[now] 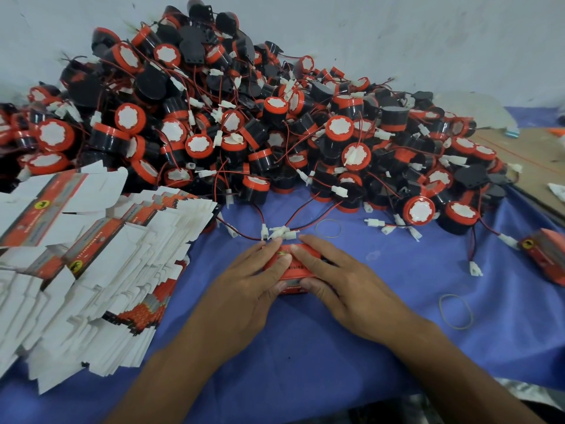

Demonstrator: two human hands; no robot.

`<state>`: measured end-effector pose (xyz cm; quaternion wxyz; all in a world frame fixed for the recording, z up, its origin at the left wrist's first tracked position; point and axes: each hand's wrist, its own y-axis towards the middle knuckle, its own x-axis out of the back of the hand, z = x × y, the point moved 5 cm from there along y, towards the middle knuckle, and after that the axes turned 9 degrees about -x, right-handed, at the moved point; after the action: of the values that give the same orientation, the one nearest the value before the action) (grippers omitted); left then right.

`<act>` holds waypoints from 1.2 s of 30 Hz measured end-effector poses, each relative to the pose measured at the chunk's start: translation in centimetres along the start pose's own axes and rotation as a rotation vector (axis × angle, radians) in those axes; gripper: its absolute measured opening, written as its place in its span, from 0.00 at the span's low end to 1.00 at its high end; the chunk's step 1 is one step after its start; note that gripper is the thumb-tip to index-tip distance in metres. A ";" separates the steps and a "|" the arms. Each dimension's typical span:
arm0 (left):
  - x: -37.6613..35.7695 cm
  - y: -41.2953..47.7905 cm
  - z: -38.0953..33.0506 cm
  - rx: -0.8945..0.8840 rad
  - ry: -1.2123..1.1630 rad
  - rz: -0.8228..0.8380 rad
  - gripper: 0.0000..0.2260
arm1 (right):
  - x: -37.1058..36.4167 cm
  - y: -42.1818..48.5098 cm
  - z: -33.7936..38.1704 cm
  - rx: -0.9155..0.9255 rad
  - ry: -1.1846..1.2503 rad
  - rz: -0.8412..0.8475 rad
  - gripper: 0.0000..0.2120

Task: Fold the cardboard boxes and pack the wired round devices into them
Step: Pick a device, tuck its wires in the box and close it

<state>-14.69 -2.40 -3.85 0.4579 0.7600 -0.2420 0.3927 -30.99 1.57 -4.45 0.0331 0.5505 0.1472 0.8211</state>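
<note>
A small orange cardboard box (296, 272) lies on the blue cloth in the middle. My left hand (244, 281) grips its left side and my right hand (339, 276) grips its right side, fingers pressed over the top. Its contents are hidden. Just beyond the fingertips lie white connectors on red and black wires (279, 233). A large heap of round black devices with orange caps (244, 123) fills the back of the table. Fanned stacks of flat unfolded boxes (91, 264) lie at the left.
A folded orange box (547, 255) sits at the right edge. Two rubber bands lie on the blue cloth (397, 332), one near the connectors (328, 228), one at the right (456, 311). A bare wooden tabletop (532, 160) shows at far right. A grey wall stands behind.
</note>
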 end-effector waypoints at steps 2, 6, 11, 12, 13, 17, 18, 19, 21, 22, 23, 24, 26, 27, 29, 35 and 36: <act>0.0 0.0 0.0 0.007 -0.014 0.000 0.17 | 0.0 0.0 0.1 -0.014 0.003 0.009 0.24; 0.0 -0.2 0.2 0.033 -0.050 -0.001 0.18 | 0.0 -0.1 0.1 -0.037 0.018 0.023 0.25; -0.1 -0.2 0.3 0.027 -0.063 -0.011 0.17 | -0.2 0.0 0.1 -0.049 0.016 0.023 0.24; -0.1 -0.2 0.3 0.026 -0.060 -0.011 0.17 | -0.2 0.0 0.1 -0.050 0.016 0.025 0.25; -0.1 -0.2 0.3 0.022 -0.055 -0.011 0.17 | -0.2 0.0 0.0 -0.049 0.017 0.023 0.25; 0.0 -0.2 0.3 0.030 -0.048 0.000 0.18 | -0.1 -0.2 -0.1 -0.041 0.028 0.010 0.24; 0.0 -0.2 0.2 0.030 -0.041 0.002 0.18 | -0.1 -0.2 -0.1 -0.038 0.029 0.006 0.24; 0.0 -0.2 0.2 0.025 -0.027 0.005 0.17 | -0.1 -0.2 0.0 -0.038 0.033 0.006 0.24; 0.0 -0.2 0.0 0.003 0.023 0.010 0.17 | -0.1 -0.1 0.0 -0.046 0.043 0.016 0.24; 0.0 -0.2 0.0 -0.008 0.049 0.010 0.17 | -0.1 -0.1 0.0 -0.046 0.042 0.018 0.24; 0.0 -0.2 0.0 -0.014 0.068 0.011 0.17 | 0.0 -0.1 0.0 -0.044 0.037 0.015 0.24; -0.1 -0.2 0.0 -0.013 0.076 0.012 0.17 | 0.0 -0.1 0.1 -0.041 0.033 0.011 0.24; -0.1 -0.3 0.0 -0.015 0.082 0.014 0.17 | 0.0 -0.1 0.1 -0.029 0.028 -0.001 0.23; -0.2 -0.3 0.0 -0.019 0.083 0.018 0.17 | 0.0 -0.1 0.1 -0.024 0.023 -0.003 0.23; -0.3 -0.4 0.0 -0.015 0.063 0.016 0.18 | -0.2 -0.1 -0.1 -0.025 0.028 -0.011 0.24; 0.1 -0.5 0.1 0.114 0.037 -0.053 0.22 | 0.2 -0.2 -0.6 0.033 0.146 0.010 0.24; 0.9 -0.4 0.5 0.168 0.054 -0.090 0.23 | 1.0 -0.1 -0.8 0.031 0.154 -0.018 0.23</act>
<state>-13.76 -2.67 -3.45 0.4163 0.7949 -0.1614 0.4109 -32.13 1.71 -3.82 0.0203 0.4846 0.1671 0.8584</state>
